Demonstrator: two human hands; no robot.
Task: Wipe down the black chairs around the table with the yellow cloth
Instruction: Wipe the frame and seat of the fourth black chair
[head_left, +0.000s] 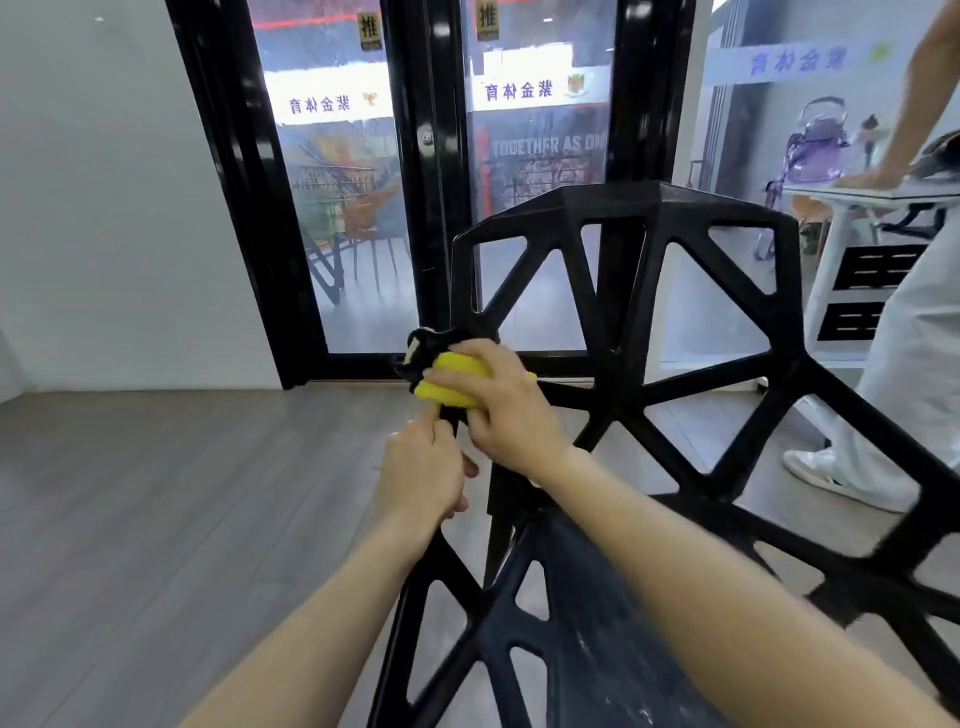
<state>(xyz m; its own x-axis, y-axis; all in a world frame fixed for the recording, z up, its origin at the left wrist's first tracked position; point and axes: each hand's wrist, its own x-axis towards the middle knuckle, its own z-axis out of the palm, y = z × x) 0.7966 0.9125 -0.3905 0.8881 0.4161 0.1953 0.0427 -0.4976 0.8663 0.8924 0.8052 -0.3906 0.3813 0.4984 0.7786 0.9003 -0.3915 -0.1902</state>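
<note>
At the frame's centre, my right hand (511, 402) grips the yellow cloth (456, 385) against the left edge of the black chair (649, 332). Just below, my left hand (423, 475) curls around the chair's frame. A white desk (852, 193) stands upper right.

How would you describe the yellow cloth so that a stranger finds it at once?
Start at the black double glass door, then drop to the black lattice chair before it. At the chair's left edge, the right hand grips the yellow cloth. It is the only bright yellow thing on the black frame.
</note>
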